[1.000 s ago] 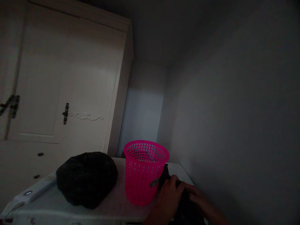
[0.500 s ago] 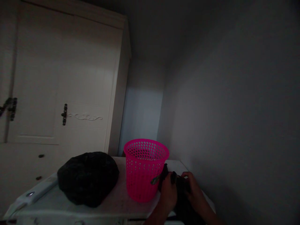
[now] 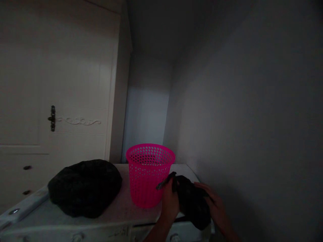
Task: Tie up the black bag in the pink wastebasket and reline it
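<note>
A black plastic bag [image 3: 193, 201] is bunched up at the right, over the front right part of the white cabinet top. My left hand [image 3: 169, 198] is closed round the bag's gathered left end, close to the basket; a small, partly shiny tip pokes out leftward there. Against the bag's right side lies my right hand [image 3: 213, 203], its fingers over the upper edge. The pink perforated basket [image 3: 146, 183] stands upright just left of my left hand. Further left sits a large, rounded black bundle [image 3: 85, 188].
The white cabinet top [image 3: 123, 208] has drawers with knobs along its front. A white wardrobe [image 3: 75, 80] with a dark handle rises behind at the left. A grey wall [image 3: 239, 101] runs along the right side.
The view has turned slightly right, shifting basket and bundle leftward. The bag, hanging low between my hands before, is now raised and more compact, with my right hand flatter along its side.
</note>
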A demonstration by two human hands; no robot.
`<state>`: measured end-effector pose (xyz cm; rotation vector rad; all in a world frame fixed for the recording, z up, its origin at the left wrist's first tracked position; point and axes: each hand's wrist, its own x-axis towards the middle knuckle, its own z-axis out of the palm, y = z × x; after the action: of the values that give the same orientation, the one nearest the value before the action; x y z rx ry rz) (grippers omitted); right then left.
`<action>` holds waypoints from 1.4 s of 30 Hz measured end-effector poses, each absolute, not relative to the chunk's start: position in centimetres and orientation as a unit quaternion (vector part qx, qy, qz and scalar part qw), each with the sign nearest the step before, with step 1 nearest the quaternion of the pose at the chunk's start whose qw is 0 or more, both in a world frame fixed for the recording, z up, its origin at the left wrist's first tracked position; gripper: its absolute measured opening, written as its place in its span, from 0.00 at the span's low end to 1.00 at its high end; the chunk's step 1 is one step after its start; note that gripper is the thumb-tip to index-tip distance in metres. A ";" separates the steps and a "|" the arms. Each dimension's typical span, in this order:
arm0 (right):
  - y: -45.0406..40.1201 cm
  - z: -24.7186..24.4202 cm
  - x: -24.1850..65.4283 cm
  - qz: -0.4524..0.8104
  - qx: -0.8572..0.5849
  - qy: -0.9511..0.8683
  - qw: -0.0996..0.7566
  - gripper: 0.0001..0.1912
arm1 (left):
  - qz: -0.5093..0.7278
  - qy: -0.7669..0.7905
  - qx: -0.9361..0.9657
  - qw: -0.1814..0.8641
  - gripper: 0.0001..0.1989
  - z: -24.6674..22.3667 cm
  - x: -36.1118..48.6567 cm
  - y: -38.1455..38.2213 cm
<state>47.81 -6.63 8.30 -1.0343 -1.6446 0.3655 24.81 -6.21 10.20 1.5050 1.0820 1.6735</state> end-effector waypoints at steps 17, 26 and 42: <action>-6.7 3.2 48.6 0.014 -0.537 -0.756 0.375 0.42 | 0.393 0.456 0.753 0.264 0.51 2.4 25.0 -8.8; 0.1 2.6 44.1 -0.188 -0.673 -0.669 0.254 0.30 | 0.483 0.431 0.756 -0.097 0.31 -2.4 16.6 -11.4; 0.5 -2.5 42.3 -0.212 -0.560 -0.648 0.470 0.30 | 0.340 0.642 0.600 -0.337 0.26 5.7 -5.3 -11.8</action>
<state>42.31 0.47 -2.51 -1.3733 -1.5873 -0.5197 -5.35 -11.77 5.73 2.4378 2.6091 1.3803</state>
